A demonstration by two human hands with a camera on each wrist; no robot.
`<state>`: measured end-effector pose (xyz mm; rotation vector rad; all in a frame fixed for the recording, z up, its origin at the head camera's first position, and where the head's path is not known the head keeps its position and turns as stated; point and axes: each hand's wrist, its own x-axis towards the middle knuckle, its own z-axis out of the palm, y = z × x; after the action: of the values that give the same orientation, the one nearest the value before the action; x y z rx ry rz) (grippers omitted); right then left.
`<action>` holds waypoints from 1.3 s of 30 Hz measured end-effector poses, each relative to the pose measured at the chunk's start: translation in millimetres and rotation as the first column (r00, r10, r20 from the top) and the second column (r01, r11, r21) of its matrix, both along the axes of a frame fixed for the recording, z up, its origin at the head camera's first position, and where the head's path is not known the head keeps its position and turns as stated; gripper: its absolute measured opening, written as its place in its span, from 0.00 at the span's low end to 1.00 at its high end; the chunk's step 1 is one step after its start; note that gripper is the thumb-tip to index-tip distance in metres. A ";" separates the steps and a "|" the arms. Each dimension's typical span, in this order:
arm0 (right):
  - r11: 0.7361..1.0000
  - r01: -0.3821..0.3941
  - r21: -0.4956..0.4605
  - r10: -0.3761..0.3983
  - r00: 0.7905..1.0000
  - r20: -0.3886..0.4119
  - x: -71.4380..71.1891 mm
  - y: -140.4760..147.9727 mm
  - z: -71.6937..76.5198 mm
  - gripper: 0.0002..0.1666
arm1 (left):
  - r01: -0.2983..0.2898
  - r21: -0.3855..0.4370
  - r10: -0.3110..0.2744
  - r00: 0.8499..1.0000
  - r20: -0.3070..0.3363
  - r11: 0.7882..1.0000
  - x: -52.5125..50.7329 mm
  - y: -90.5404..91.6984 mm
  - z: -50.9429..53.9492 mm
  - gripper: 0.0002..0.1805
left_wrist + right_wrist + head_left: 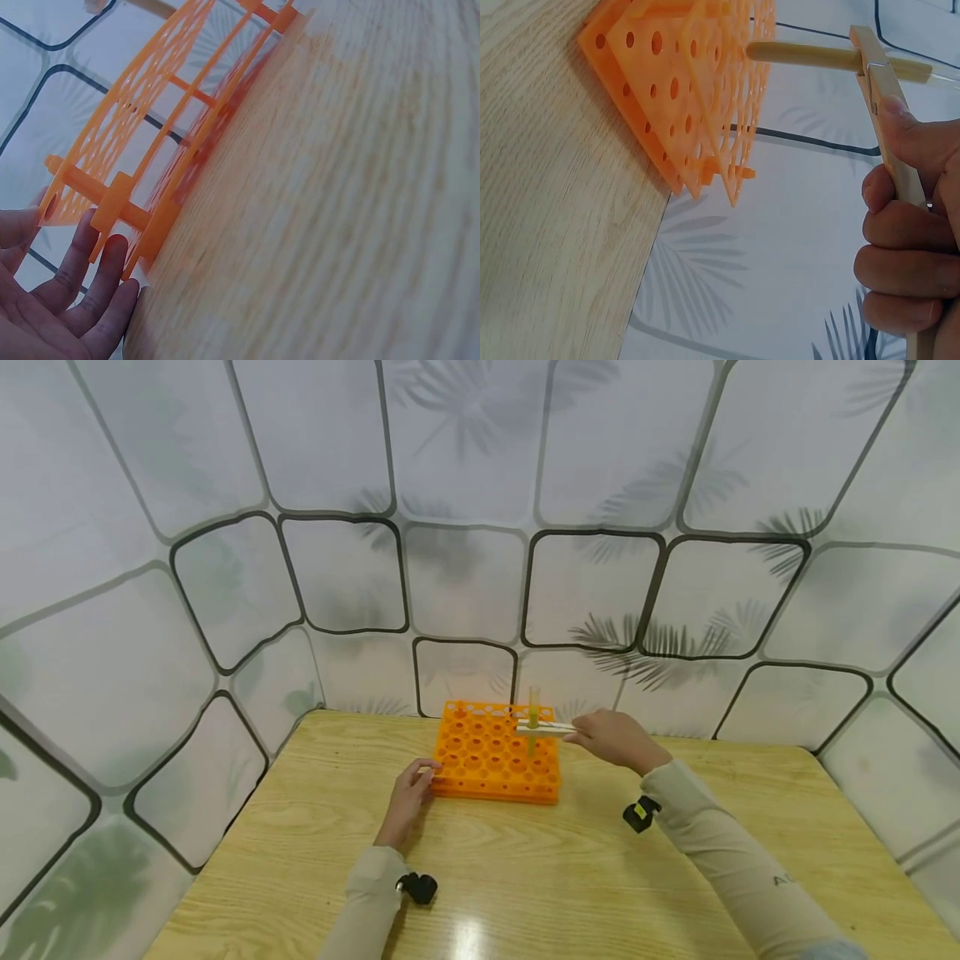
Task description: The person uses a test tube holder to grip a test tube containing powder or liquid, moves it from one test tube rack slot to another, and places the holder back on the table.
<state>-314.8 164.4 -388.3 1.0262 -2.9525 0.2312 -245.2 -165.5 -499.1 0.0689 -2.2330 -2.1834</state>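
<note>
In the head view, my right hand [617, 740] grips a wooden test tube clamp [546, 727]. The clamp's jaws hold a glass test tube [534, 695] partly filled with yellow liquid. The right wrist view shows the fingers wrapped around the clamp handle [907, 184], and the tube's rounded bottom [769, 51] close to the rack's top plate; whether they touch I cannot tell. An orange test tube rack [495, 789] stands on the table. My left hand [408, 793] holds its front left corner, thumb and forefinger at the top plate [64, 180], other fingertips against the side.
The wooden table [315, 835] carries the rack near its back edge. Behind it hangs a pale wall covering [465, 577] with dark outlines and leaf prints, wrapping around both sides. Black wrist cameras sit on the left cuff [378, 868] and right cuff [667, 785].
</note>
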 end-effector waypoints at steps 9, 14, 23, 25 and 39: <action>1.000 0.015 -0.001 -0.015 1.000 0.009 -0.7 5.1 -1.2 0.22 | 0.008 -0.011 -0.008 1.000 -0.007 1.000 12.2 3.6 21.7 0.15; 1.000 0.005 -0.009 -0.005 1.000 -0.002 0.4 9.4 0.0 0.22 | 0.009 -0.012 -0.009 1.000 -0.010 1.000 11.9 3.5 21.5 0.16; 0.999 0.022 0.030 -0.022 1.000 0.007 0.4 16.1 1.3 0.16 | -0.010 -0.011 0.010 1.000 -0.011 1.000 6.4 2.8 11.2 0.14; 0.999 0.027 0.039 -0.027 1.000 0.005 0.4 17.6 1.0 0.16 | -0.015 -0.014 0.015 1.000 -0.016 1.000 2.6 1.9 3.4 0.14; 0.999 0.037 0.019 -0.037 0.999 0.020 0.7 23.3 -1.0 0.20 | -0.032 -0.025 0.031 0.999 -0.036 0.999 -2.9 1.1 -7.8 0.16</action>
<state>-314.1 187.7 -389.3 0.9761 -2.9942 0.2146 -248.1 -164.4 -506.9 0.0637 -2.2254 -2.1231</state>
